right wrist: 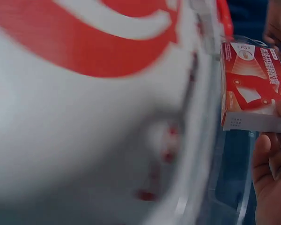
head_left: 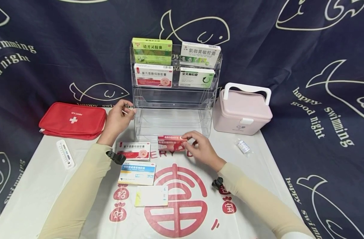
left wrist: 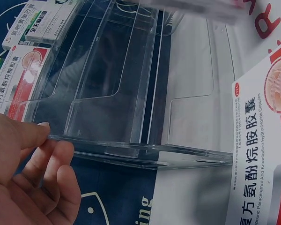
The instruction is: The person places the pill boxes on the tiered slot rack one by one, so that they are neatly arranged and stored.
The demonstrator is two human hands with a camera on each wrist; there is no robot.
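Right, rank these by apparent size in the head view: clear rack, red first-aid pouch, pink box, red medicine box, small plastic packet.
1. Clear rack
2. Pink box and red first-aid pouch: too close to rank
3. Red medicine box, partly covered by the right hand
4. Small plastic packet

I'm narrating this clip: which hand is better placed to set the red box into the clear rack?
Probably the right hand: it grips the red box near the clear rack. The left hand holds no box, pinching the rack's side edge.
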